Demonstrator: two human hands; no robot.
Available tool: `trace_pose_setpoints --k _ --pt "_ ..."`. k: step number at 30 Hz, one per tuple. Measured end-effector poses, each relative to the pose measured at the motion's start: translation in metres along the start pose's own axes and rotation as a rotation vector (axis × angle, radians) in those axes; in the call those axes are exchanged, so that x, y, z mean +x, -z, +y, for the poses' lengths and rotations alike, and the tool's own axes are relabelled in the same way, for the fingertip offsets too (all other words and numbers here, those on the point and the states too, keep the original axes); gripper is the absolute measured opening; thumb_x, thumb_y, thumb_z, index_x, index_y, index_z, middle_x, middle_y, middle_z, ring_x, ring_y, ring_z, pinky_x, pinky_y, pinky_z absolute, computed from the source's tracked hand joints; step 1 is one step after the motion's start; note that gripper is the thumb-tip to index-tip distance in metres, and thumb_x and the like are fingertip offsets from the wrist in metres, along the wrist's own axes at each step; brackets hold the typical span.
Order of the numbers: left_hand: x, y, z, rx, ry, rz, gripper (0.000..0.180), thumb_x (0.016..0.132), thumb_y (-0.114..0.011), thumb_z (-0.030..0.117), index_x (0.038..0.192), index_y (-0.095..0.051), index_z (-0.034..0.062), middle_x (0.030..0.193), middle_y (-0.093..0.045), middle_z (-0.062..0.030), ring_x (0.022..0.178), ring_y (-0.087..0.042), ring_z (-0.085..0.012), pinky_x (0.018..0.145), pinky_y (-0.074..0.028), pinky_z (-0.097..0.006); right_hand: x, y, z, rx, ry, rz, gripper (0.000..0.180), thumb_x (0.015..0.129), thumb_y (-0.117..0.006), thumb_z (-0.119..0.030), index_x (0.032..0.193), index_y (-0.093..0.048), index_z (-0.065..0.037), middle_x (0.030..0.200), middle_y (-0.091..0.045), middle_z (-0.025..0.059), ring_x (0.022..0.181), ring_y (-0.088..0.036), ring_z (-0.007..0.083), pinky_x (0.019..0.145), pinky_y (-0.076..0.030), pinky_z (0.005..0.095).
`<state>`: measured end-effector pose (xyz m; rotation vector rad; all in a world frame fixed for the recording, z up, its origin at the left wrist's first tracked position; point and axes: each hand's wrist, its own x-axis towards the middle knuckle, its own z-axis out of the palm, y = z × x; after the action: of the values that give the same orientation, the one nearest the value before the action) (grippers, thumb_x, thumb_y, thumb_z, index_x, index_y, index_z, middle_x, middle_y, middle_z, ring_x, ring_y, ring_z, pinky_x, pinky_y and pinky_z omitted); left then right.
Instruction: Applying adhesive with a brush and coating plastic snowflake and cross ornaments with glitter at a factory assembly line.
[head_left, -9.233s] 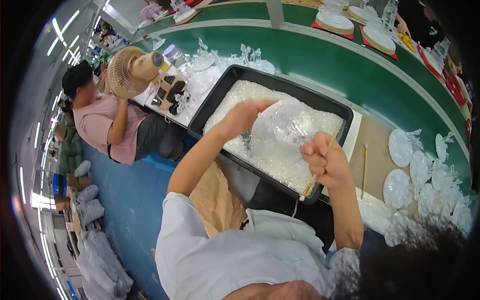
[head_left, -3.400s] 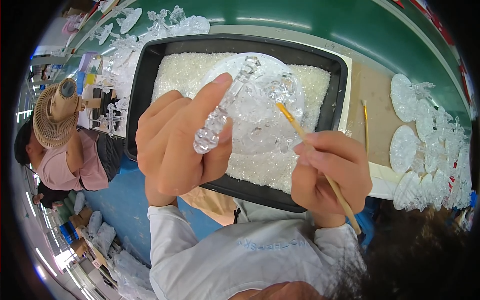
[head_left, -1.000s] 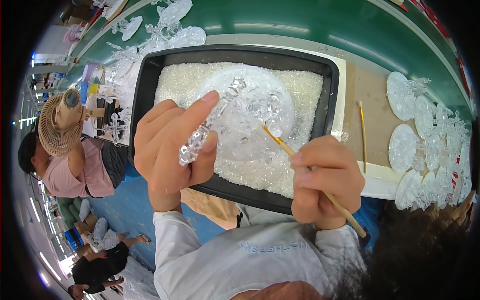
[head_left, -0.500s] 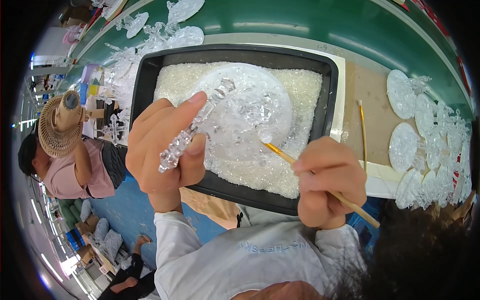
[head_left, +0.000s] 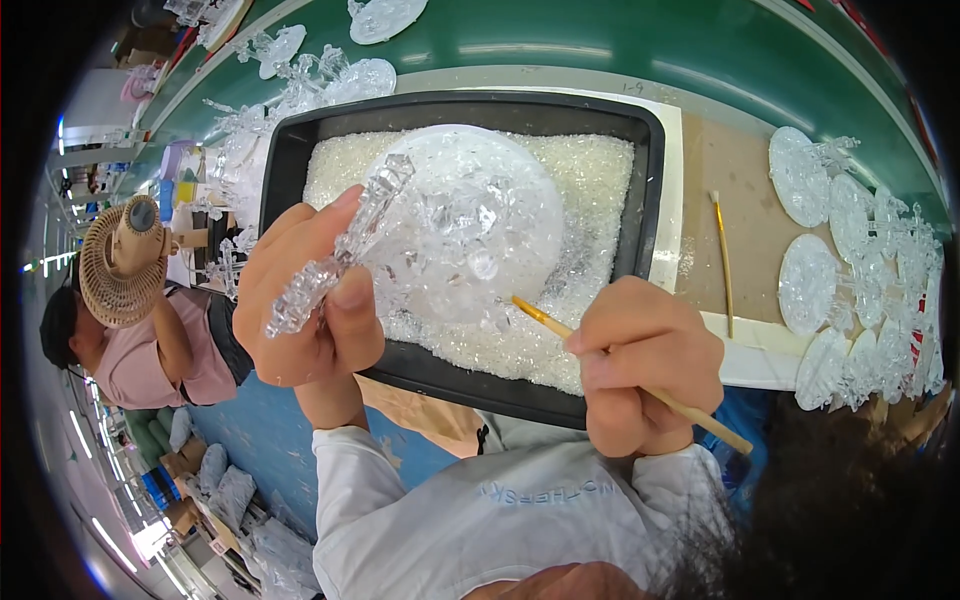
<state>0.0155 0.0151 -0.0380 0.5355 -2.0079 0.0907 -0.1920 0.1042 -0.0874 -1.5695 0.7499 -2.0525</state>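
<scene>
My left hand (head_left: 305,310) is closed around a clear, faceted plastic stem (head_left: 365,210) that seems to belong to a round, frosted disc (head_left: 530,190) covered in clear, crystal-like pieces. The disc is tilted over a black tray (head_left: 655,200) of fine, clear granules (head_left: 590,160). From the other side, my right hand (head_left: 645,360) grips a thin paintbrush (head_left: 700,412) in a pinch. Its bristle end points at the disc's lower edge, among the clear pieces; whether it touches them I cannot tell.
A second brush (head_left: 724,265) lies on brown board right of the tray. Clear disc ornaments (head_left: 805,285) crowd the right end, and more (head_left: 365,78) stand behind the tray at left. A green conveyor (head_left: 600,45) runs behind. Left, a person (head_left: 165,345) sits by a fan (head_left: 125,260).
My left hand has moved left and turned the clear ornament, with its stem now angled differently. The brush tip has shifted slightly left and down. One disc on the green conveyor has moved right.
</scene>
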Motion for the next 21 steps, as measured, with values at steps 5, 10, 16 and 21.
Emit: trace_pose_setpoints --k 5,10,16,21 --pt "-0.0012 0.0029 0.0004 0.018 0.029 -0.055 0.026 0.093 -0.062 0.011 0.082 -0.056 -0.0117 0.087 -0.069 -0.0300 0.052 -0.057 -0.0275 0.048 -0.049 -0.034 0.0016 0.0037 -0.0019 -0.055 0.039 0.023 0.008 0.079 -0.056 -0.001 0.087 -0.058 -0.003 0.080 -0.063 0.0170 0.055 -0.053 0.0199 0.050 -0.042 0.0322" --pt "-0.0003 0.0043 0.0025 0.047 0.056 -0.062 0.026 0.093 -0.062 0.011 0.081 -0.057 -0.0113 0.087 -0.069 -0.0286 0.053 -0.058 -0.0279 0.049 -0.049 -0.033 0.0009 0.0067 -0.0051 -0.165 -0.021 -0.050 0.008 0.081 -0.057 -0.001 0.089 -0.057 -0.004 0.082 -0.063 0.0161 0.060 -0.055 0.0207 0.052 -0.044 0.0323" --pt "0.0013 0.0036 0.0018 0.050 0.051 -0.060 0.028 0.093 -0.061 0.012 0.080 -0.056 -0.0119 0.087 -0.069 -0.0285 0.053 -0.057 -0.0271 0.048 -0.048 -0.033 -0.0007 0.0031 -0.0024 -0.146 0.004 0.058 0.008 0.082 -0.056 -0.002 0.089 -0.055 -0.006 0.085 -0.062 0.0155 0.059 -0.054 0.0200 0.053 -0.044 0.0312" --pt "0.0001 0.0043 -0.0016 0.014 0.016 -0.027 0.032 0.094 -0.060 0.012 0.076 -0.055 -0.0141 0.085 -0.069 -0.0300 0.049 -0.052 -0.0242 0.045 -0.044 -0.031 -0.0013 0.0042 -0.0016 -0.142 0.003 0.081 0.005 0.085 -0.056 -0.004 0.089 -0.053 -0.006 0.084 -0.060 0.0143 0.059 -0.051 0.0185 0.053 -0.043 0.0299"
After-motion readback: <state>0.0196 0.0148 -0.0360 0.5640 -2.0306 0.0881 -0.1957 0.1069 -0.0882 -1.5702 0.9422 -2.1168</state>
